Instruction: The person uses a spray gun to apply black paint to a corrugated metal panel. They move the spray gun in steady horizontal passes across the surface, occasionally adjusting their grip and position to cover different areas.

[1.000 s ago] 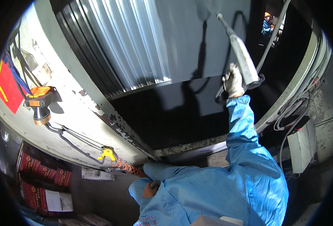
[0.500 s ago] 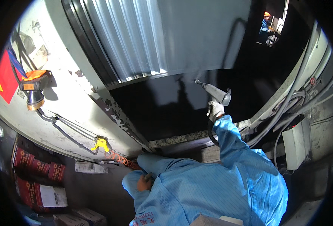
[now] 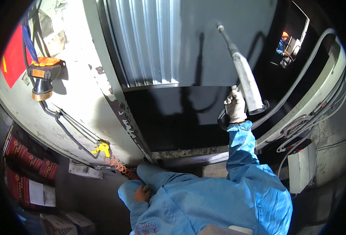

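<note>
My right hand, in a white glove, is wrapped round the grip of a long pale spray gun. Its thin barrel points up and away, and the nozzle stands in front of a smooth grey panel. Shadows of the gun and hose fall across that panel and the dark opening below it. A hose loops down beside my right wrist. Low at my left thigh, my left hand is dim, its fingers curled round something small that I cannot make out.
Left, a pale wall carries a headlamp and a yellow air blow gun with an orange coiled hose. Red boxes stand lower left. Thick hoses hang right; a person in an orange helmet is far off.
My right hand has raised the spray gun, its nozzle moving up from the lower edge of the panel to its upper part. The faint mist by the nozzle no longer shows. My view has shifted.
</note>
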`<state>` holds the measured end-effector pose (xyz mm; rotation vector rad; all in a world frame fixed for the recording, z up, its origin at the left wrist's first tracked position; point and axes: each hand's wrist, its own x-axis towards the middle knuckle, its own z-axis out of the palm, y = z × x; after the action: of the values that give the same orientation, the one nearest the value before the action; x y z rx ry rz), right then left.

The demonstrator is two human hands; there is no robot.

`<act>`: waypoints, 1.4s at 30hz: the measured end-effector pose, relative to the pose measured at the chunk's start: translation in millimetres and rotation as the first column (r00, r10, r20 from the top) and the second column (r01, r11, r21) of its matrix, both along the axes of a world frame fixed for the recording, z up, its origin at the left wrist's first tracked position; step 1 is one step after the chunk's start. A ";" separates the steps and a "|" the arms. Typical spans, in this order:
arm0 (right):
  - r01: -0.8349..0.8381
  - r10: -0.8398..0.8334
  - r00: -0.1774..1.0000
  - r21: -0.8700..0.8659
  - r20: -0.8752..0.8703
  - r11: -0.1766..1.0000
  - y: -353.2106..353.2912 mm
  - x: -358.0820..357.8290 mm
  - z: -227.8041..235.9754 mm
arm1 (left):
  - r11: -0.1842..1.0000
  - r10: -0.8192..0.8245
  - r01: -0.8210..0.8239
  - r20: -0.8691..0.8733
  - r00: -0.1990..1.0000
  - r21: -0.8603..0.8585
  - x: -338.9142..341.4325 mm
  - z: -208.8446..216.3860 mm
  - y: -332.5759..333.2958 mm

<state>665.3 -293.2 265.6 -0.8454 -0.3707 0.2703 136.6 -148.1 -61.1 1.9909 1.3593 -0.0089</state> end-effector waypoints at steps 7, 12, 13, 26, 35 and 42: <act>0.154 -0.167 0.954 0.071 0.250 0.985 8.8 -44.8 78.9 | 0.995 -0.066 0.066 -0.009 0.998 0.079 2.4 7.9 -4.3; 0.070 -0.081 0.975 0.062 0.205 0.996 18.1 -48.7 85.4 | 0.995 -0.035 0.039 -0.040 0.999 0.092 8.2 23.3 -7.7; 0.075 -0.089 0.973 0.072 0.214 0.995 18.3 -48.4 82.0 | 0.999 0.019 -0.016 -0.058 0.998 0.047 11.7 39.4 -9.5; 0.180 -0.169 0.965 -0.039 0.202 0.983 12.9 -49.3 35.0 | 0.994 -0.005 0.014 -0.082 0.997 0.106 7.8 22.4 -10.1; 0.204 -0.187 0.922 -0.013 0.340 0.979 12.3 -52.6 61.8 | 0.996 0.008 -0.002 -0.075 0.997 0.087 6.7 19.7 -7.8; 0.208 -0.194 0.928 -0.010 0.319 0.978 15.5 -48.7 63.3 | 0.999 0.019 -0.016 -0.066 0.998 0.051 4.4 2.8 -4.4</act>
<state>616.6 -277.7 328.9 -0.9648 -0.5749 -0.0516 141.0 -152.5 -58.3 2.0366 1.4325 -0.0337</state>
